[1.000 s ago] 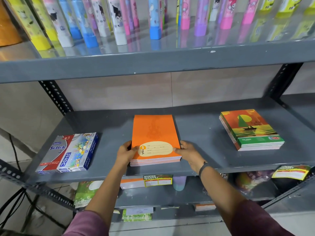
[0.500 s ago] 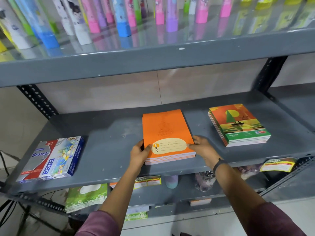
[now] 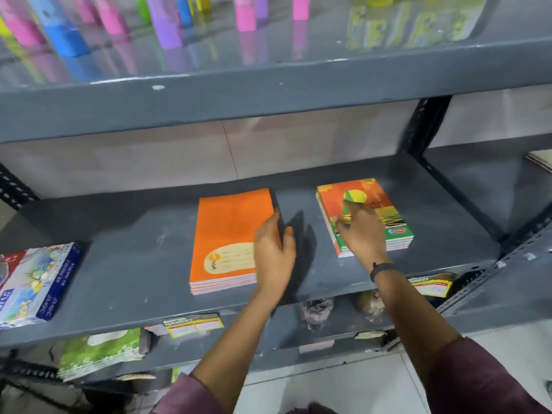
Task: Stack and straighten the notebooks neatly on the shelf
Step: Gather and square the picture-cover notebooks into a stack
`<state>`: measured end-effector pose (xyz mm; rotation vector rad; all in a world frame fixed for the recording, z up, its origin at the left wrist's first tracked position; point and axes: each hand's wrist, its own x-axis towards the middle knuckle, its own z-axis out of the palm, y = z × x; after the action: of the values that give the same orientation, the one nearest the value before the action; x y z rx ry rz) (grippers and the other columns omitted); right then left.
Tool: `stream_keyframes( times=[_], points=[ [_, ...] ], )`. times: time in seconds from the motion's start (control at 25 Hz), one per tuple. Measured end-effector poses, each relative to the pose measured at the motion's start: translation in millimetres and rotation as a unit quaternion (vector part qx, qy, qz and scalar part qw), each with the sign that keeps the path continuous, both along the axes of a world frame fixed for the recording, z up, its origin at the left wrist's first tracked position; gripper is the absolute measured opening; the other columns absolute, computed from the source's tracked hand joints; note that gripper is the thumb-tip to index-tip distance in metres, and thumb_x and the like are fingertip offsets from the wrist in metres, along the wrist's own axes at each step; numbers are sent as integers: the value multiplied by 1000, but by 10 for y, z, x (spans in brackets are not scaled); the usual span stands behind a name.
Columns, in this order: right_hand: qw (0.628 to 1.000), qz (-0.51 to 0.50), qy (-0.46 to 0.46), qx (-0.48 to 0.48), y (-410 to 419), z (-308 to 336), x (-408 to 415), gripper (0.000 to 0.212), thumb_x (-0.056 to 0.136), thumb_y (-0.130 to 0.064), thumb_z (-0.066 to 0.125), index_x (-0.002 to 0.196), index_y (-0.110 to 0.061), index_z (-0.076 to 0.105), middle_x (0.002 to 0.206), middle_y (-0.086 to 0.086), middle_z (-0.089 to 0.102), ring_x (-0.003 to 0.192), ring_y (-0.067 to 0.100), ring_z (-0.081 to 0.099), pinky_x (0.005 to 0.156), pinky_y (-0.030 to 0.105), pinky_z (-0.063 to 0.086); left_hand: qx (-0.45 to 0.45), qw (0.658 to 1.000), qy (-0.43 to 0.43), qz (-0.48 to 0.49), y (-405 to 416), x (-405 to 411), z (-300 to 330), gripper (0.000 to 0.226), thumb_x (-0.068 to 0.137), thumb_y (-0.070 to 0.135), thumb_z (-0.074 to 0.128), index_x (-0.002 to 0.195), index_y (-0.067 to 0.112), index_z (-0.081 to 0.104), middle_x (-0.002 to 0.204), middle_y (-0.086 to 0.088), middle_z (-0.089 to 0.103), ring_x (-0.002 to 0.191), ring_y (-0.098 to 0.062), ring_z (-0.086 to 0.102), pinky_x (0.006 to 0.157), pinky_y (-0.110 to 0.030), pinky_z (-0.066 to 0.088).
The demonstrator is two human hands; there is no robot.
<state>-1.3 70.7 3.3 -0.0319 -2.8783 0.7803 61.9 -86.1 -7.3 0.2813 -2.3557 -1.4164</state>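
Note:
A stack of orange notebooks [image 3: 227, 234] lies on the grey middle shelf [image 3: 134, 264], squared up. To its right lies a stack of notebooks with an orange-and-green sunset cover [image 3: 385, 210]. My left hand [image 3: 273, 252] hovers over the right edge of the orange stack, fingers apart, holding nothing. My right hand [image 3: 361, 231] rests flat over the left front part of the sunset stack, fingers spread, hiding part of its cover.
Boxes of pastels [image 3: 33, 282] lie at the shelf's left end. Coloured bottles [image 3: 167, 25] stand on the upper shelf. A dark upright post [image 3: 427, 130] sits at the right. The lower shelf holds green notebooks [image 3: 98, 354] and price tags [image 3: 194, 324].
Both hands let go of the orange stack and moved right. My right hand now lies on the sunset stack; my left hand has crossed to the orange stack's right edge. The view shifted right.

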Motion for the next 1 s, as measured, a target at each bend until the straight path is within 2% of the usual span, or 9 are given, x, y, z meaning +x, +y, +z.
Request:
stream_keyframes(
  times=[0.08, 0.2, 0.28, 0.36, 0.48, 0.6, 0.8, 0.92, 1.0],
  points=[
    [997, -72, 30, 27, 301, 13, -71, 37, 88, -26, 56, 122, -11, 59, 121, 19, 62, 114, 40, 55, 92, 49, 48, 114, 985, -120, -59, 401, -133, -40, 50, 92, 15, 53, 138, 2, 39, 144, -15, 45, 133, -27, 43, 113, -37, 34],
    [985, -165, -5, -58, 831, -85, -173, 43, 92, -33, 53, 127, -8, 54, 125, 26, 58, 118, 44, 52, 94, 51, 45, 162, 965, -195, -64, 786, -332, -134, 48, 93, 20, 51, 135, 0, 40, 138, -18, 51, 127, -32, 49, 106, -39, 40],
    [972, -158, -64, -159, 1061, -179, -213, 45, 95, -36, 50, 126, -3, 54, 128, 27, 58, 118, 43, 54, 96, 46, 45, 157, 967, -196, -44, 926, -403, -151, 37, 92, 18, 51, 125, 1, 48, 128, -17, 59, 118, -33, 55, 97, -37, 44],
    [963, -108, -91, -230, 1097, -279, -177, 46, 96, -36, 50, 122, 1, 56, 126, 24, 61, 115, 38, 57, 92, 39, 45, 136, 973, -185, -28, 1014, -438, -175, 31, 92, 14, 50, 120, 3, 54, 122, -15, 63, 111, -33, 58, 91, -35, 46],
    [954, -84, -81, -277, 1024, -337, -120, 42, 95, -38, 52, 124, -9, 58, 125, 18, 64, 115, 34, 58, 87, 33, 42, 119, 978, -173, -19, 1091, -466, -216, 30, 91, 9, 48, 119, 5, 57, 117, -18, 66, 105, -36, 60, 87, -39, 49],
    [950, -91, -77, -289, 979, -359, -119, 40, 94, -40, 51, 123, -13, 59, 124, 16, 65, 115, 35, 58, 92, 36, 44, 128, 976, -175, 2, 1092, -464, -216, 30, 90, 6, 46, 117, 5, 58, 113, -19, 67, 102, -37, 61, 85, -40, 49],
    [961, -40, -73, -262, 755, -391, -114, 42, 95, -40, 49, 119, -7, 60, 119, 19, 66, 113, 38, 59, 93, 38, 46, 138, 977, -161, 39, 867, -434, -276, 31, 90, 5, 45, 118, 4, 57, 112, -17, 67, 98, -33, 61, 83, -37, 49],
    [966, -38, -44, -253, 574, -422, -69, 40, 95, -39, 50, 117, -7, 62, 113, 17, 70, 105, 36, 63, 88, 35, 49, 141, 975, -163, 58, 727, -414, -282, 31, 90, 6, 46, 119, 5, 57, 110, -16, 67, 87, -24, 57, 76, -28, 43],
    [969, -40, -32, -240, 519, -434, -36, 40, 95, -40, 50, 116, -8, 62, 111, 16, 71, 102, 37, 65, 85, 34, 50, 137, 974, -173, 51, 689, -413, -272, 30, 90, 6, 46, 118, 4, 57, 111, -16, 67, 91, -26, 59, 77, -27, 42]
  ],
)
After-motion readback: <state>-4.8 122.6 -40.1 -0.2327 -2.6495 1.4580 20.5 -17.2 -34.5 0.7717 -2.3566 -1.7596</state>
